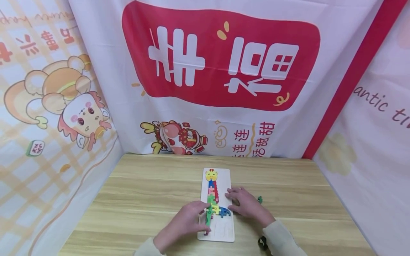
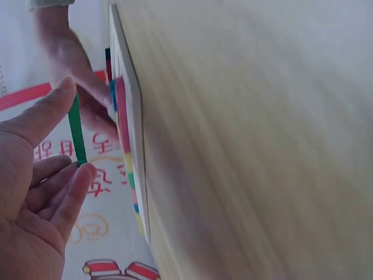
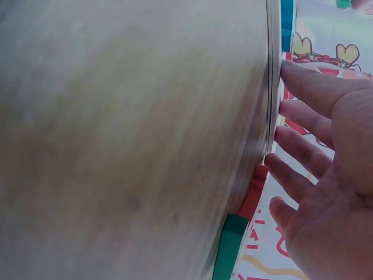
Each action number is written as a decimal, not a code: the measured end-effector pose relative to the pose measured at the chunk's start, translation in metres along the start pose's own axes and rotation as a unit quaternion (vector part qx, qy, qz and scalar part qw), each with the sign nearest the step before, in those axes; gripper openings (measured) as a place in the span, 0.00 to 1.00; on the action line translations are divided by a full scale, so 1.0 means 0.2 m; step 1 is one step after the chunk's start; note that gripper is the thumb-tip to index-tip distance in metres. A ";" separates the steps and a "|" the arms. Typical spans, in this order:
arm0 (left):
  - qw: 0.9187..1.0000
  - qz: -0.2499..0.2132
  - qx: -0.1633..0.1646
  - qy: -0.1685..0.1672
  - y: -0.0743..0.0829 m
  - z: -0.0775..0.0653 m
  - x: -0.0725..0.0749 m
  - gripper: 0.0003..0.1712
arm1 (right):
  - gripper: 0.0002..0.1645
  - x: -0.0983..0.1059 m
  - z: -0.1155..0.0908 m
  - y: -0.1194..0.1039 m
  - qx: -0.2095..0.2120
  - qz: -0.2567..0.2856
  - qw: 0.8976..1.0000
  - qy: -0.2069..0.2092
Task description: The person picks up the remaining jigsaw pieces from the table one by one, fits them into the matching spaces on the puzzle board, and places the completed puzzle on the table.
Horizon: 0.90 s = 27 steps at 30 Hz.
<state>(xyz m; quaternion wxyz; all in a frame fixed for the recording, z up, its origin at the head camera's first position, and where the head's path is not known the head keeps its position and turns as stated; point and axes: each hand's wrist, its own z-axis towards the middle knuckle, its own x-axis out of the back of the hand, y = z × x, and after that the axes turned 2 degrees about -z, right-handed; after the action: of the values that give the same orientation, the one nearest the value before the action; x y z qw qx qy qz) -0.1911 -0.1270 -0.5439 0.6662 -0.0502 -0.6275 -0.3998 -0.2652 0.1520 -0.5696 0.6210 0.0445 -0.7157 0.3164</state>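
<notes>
A pale wooden puzzle board (image 1: 221,231) lies lengthwise on the table, bearing a part-filled giraffe picture. Its yellow head piece (image 1: 211,175) sits at the far end, with blue, pink, green and yellow pieces below, a red piece (image 1: 216,192) beside the neck and a blue piece (image 1: 225,212) at the right. My left hand (image 1: 189,218) pinches a long green puzzle piece (image 2: 77,129) between thumb and fingertips, raised over the board's near left part. My right hand (image 1: 245,202) lies along the board's right edge, fingers spread and touching it (image 3: 315,134), holding nothing.
A loose green piece (image 1: 260,199) lies on the wooden table (image 1: 144,199) right of my right hand. The right wrist view shows a red piece (image 3: 254,189) beside a green one. Near my right sleeve is a small black object (image 1: 262,243) of unclear kind. Printed cloths surround the table.
</notes>
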 end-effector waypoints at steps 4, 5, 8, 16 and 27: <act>1.000 -0.003 0.013 -0.016 0.03 0.01 -0.03 0.46 | 0.30 0.00 0.00 0.00 0.002 -0.001 1.000 0.002; 1.000 -0.005 0.019 -0.021 0.04 0.02 -0.04 0.46 | 0.30 0.00 0.00 0.00 0.002 -0.002 1.000 0.002; 0.999 -0.004 0.036 -0.033 0.05 0.02 -0.05 0.47 | 0.31 0.00 0.00 0.00 0.001 -0.002 1.000 0.000; 0.997 0.034 0.057 -0.041 0.08 0.03 -0.06 0.51 | 0.30 0.01 0.00 0.00 0.000 0.000 1.000 -0.002; 0.995 0.058 0.064 -0.041 0.07 0.05 -0.08 0.52 | 0.30 0.00 0.01 0.00 0.001 0.000 1.000 -0.001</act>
<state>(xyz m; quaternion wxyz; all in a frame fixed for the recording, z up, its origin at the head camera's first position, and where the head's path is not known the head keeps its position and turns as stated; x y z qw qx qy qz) -0.1886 -0.1038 -0.5505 0.6635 -0.0601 -0.6747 -0.3176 -0.2665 0.1514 -0.5686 0.6205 0.0456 -0.7158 0.3171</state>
